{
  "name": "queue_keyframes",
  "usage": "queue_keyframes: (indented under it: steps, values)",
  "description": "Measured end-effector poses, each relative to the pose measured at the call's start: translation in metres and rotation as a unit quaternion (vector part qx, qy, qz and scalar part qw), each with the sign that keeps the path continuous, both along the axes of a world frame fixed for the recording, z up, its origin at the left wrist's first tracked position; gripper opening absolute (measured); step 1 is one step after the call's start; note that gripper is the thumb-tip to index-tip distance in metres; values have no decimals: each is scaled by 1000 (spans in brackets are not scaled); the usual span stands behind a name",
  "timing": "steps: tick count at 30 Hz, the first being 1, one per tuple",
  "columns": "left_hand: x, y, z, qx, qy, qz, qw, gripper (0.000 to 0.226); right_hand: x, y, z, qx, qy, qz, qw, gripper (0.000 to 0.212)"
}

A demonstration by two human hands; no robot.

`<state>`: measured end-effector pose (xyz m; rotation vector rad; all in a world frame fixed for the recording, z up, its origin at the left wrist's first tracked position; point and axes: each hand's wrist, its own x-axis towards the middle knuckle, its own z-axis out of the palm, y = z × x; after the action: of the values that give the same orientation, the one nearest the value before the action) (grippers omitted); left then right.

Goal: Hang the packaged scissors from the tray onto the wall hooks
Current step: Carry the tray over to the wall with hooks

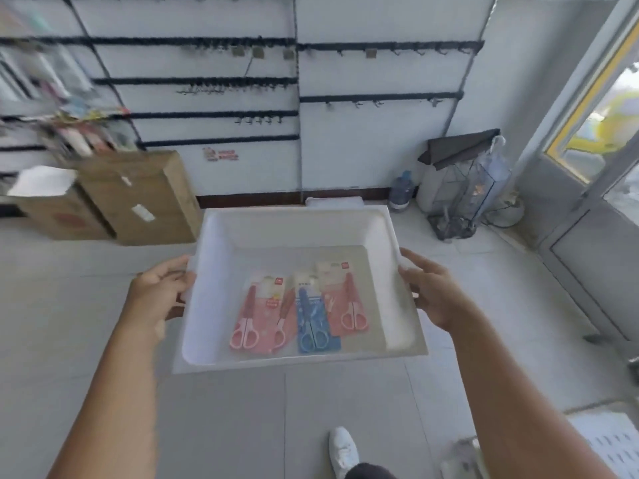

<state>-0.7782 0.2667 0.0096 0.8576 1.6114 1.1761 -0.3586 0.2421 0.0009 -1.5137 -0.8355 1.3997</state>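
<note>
Head view: packaged scissors [294, 311] between hands.

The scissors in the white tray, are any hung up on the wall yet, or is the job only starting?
Only starting. No scissors hang on the wall hooks ahead. The left hand and right hand both hold the tray by its sides. Three pink packs and a blue scissors pack lie inside, maybe a fourth pink one tucked under. All of them are left to hang.
</note>
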Motion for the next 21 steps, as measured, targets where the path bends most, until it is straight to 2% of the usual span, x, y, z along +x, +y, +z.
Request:
queue_keyframes:
  steps: [8, 21]
  values:
    - [-40, 26, 5, 0, 29, 129, 991, 41, -50, 140, 4, 11, -3, 146, 989, 49]
    - [-165, 76, -10, 7, 40, 268, 963, 35, -224, 286, -4, 18, -9, 249, 968, 41]
